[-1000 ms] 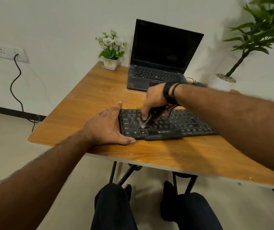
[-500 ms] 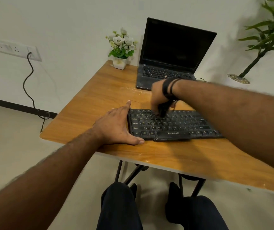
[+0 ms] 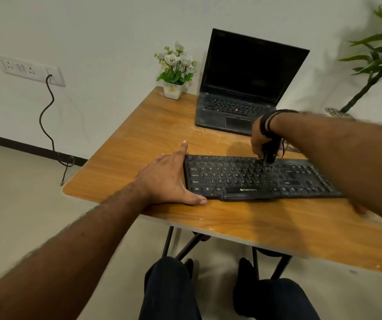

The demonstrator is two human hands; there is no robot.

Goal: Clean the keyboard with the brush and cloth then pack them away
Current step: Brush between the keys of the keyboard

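The right hand (image 3: pixel 262 142) is wrapping its grip around a dark brush (image 3: pixel 269 153), tip down on the upper key rows. The left hand (image 3: pixel 169 179) is lying flat, fingers straight, against the left end of the keyboard (image 3: pixel 254 179). The desk (image 3: pixel 139 139) is carrying the keyboard, an open laptop (image 3: pixel 245 84) and a small white pot (image 3: pixel 172 91) holding flowers (image 3: pixel 176 63).

One view only, from a wide-angle camera on the person's head, looking forward and steeply down. The wooden surface (image 3: pixel 157 125) fills the middle of the frame at arm's reach, tilted by the lens. Both forearms enter from the lower corners, the person's knees show at the bottom centre, and the wall crosses the top.
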